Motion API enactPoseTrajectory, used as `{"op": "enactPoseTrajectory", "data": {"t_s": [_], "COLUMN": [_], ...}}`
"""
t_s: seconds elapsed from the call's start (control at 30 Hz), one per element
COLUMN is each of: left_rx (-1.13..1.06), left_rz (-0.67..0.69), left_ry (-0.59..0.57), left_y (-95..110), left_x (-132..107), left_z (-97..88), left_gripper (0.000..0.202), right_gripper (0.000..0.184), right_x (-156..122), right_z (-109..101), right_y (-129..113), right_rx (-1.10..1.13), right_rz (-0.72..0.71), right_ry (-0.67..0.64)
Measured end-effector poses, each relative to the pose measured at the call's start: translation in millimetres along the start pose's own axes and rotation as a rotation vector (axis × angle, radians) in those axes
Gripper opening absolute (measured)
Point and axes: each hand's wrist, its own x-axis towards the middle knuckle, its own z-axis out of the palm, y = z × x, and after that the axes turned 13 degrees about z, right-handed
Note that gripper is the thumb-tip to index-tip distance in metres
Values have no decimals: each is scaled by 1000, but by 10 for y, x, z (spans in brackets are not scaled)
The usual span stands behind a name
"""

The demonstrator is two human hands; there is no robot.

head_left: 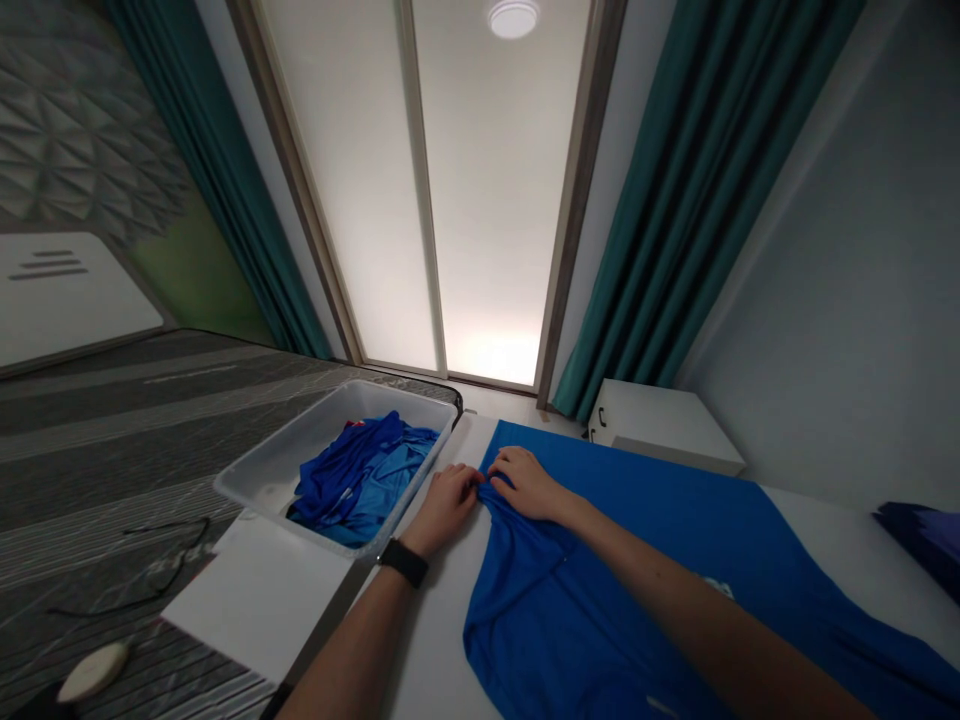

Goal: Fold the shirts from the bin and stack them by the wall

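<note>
A blue shirt lies spread over the white table, with a small white print partly hidden under my right forearm. My left hand, with a black watch on its wrist, pinches the shirt's edge at its far left corner. Right beside it, my right hand is closed on the same part, its fingertips gathering the cloth into small folds. The near left part of the shirt is rumpled and hangs loosely toward me.
Left of the table, a translucent plastic bin holds crumpled blue clothes. A white board lies below it. Dark folded cloth sits at the far right. Behind the table stand a white cabinet and frosted sliding doors.
</note>
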Motion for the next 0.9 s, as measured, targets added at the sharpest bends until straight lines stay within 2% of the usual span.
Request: {"op": "enactPoseTrajectory", "data": {"t_s": [0.13, 0.27, 0.33, 0.43, 0.5, 0.7, 0.8, 0.9], "left_rx": [-58, -79, -87, -106, -119, -140, -142, -129], "left_rz": [-32, -69, -81, -75, -64, -40, -56, -87], "left_ry": [31, 44, 43, 47, 55, 54, 55, 52], "left_y": [-34, -32, -24, -22, -29, -78, -92, -73], "left_x": [2, 5, 6, 8, 9, 3, 3, 20], "left_z": [23, 32, 31, 29, 30, 44, 49, 49], "left_gripper": [19, 16, 16, 17, 19, 22, 22, 23], "right_gripper": [7, 7, 10, 27, 36, 41, 45, 53], "right_x": [-44, -49, -50, -47, -43, -44, -57, -102], "right_z": [-66, -147, -164, -172, -182, -216, -226, -274], "right_y": [-108, -218, -242, -222, -190, -138, -131, -123], "right_rx": [46, 172, 245, 284, 277, 292, 208, 145], "right_rz": [88, 176, 208, 267, 269, 189, 291, 451], "right_ry": [-29, -79, -107, -164, -178, -96, -99, -184]}}
